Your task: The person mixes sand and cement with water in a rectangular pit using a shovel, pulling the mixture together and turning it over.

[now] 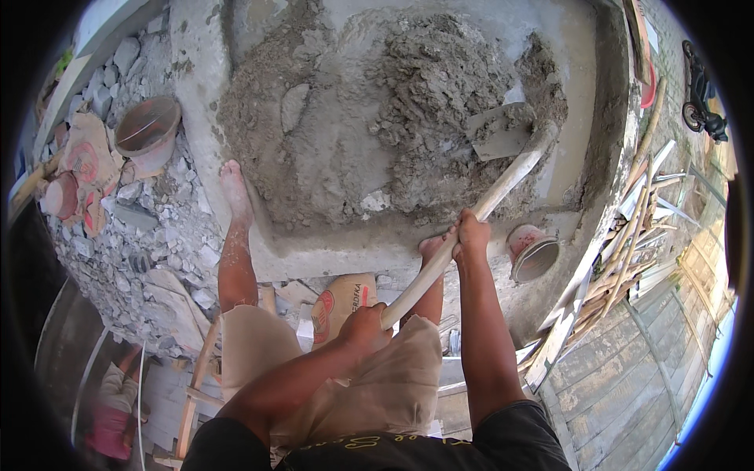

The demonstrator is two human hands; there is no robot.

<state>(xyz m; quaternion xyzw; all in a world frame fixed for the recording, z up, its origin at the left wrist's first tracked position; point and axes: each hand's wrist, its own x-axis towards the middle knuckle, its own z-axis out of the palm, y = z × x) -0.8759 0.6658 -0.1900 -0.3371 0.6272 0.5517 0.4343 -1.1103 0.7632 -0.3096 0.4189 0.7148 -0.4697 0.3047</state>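
Both my hands grip the pale wooden handle of a hoe (506, 182). My left hand (365, 329) is wrapped round the near end, in front of my shorts. Farther up, my right hand (471, 235) closes round the middle of the shaft. The handle slants away to the right, and its grey metal blade (500, 132) rests against wet grey mortar (440, 74). A heap of this mortar rises beside the blade, with a flatter, smeared layer to its left. All of it lies in a shallow concrete trough (345, 253). My bare feet are on the trough's near edge.
A bucket (536, 253) stands tilted right of my right foot. Left of the trough are rubble (169, 228), another bucket (148, 135) and torn paper sacks (86, 161). Wooden poles (632, 235) lie at the right. A person (112, 412) is at the lower left.
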